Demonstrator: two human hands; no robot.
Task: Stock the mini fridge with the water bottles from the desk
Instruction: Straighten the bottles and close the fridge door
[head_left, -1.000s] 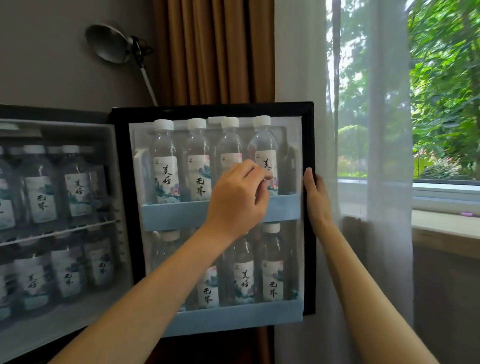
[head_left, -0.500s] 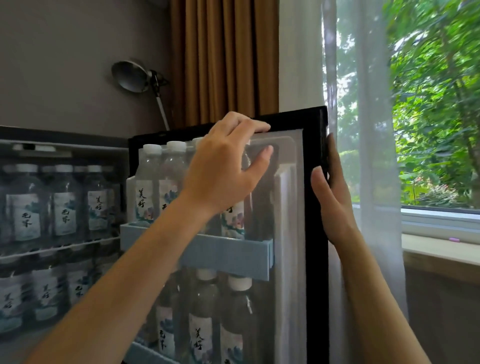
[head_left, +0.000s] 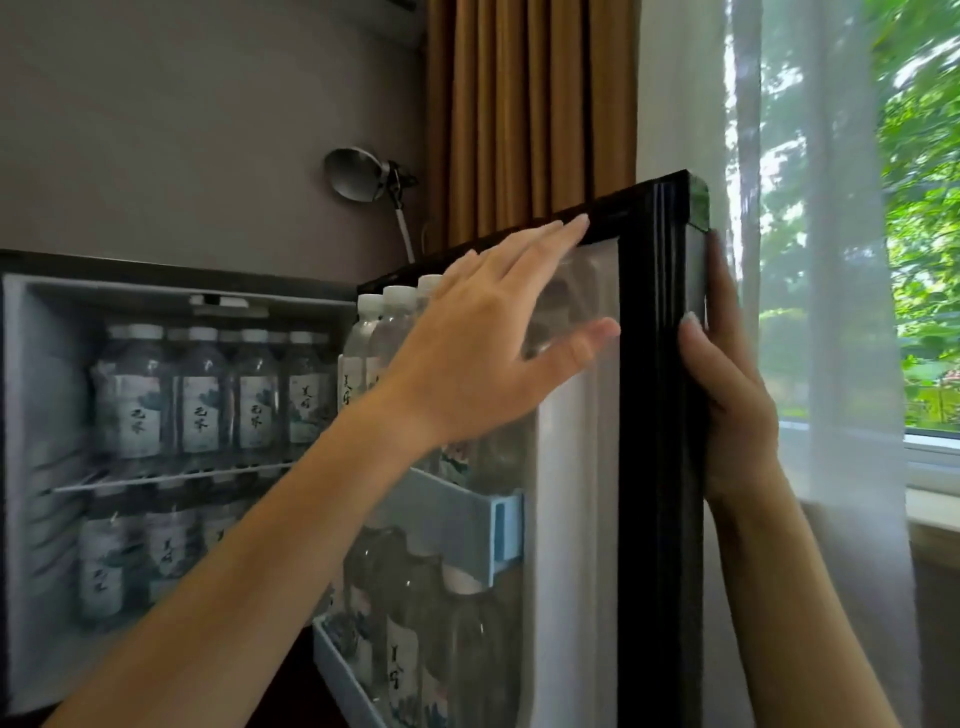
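Open fridge door (head_left: 644, 467), left hand (head_left: 483, 358) spread flat near its top, right hand (head_left: 727, 395) gripping its edge, bottles (head_left: 197, 400) inside.

Two bare forearms, left hand (head_left: 488, 353) and right hand (head_left: 727, 395) with long fingers (head_left: 545, 244), short nails.

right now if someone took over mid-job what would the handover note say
Left hand: open, fingers spread over the inner face of the fridge door, holding nothing.
Right hand: holds the door's outer edge, thumb in front, fingers behind.
Bottles: rows on both levels of the fridge cabinet, more in the upper door shelf and lower door shelf.
Done: the fridge looks fully stocked.
Left: probably just shut the door. The desk is out of view, so check it for leftovers.
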